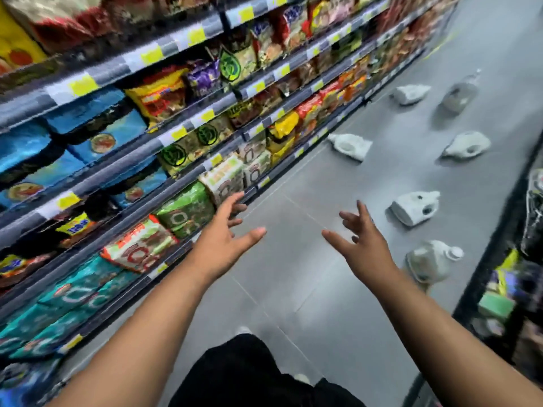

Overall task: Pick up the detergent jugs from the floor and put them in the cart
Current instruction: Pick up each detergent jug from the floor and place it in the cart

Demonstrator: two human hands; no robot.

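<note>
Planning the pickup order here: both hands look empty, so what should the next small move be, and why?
Probably lower the right hand toward the nearest jug, which lies on the floor just right of that hand. Both hands are open and hold nothing, and the left hand is over by the shelves, farther from any jug.

We see six pale jugs lying apart on the grey floor, mostly toward its right edge.
</note>
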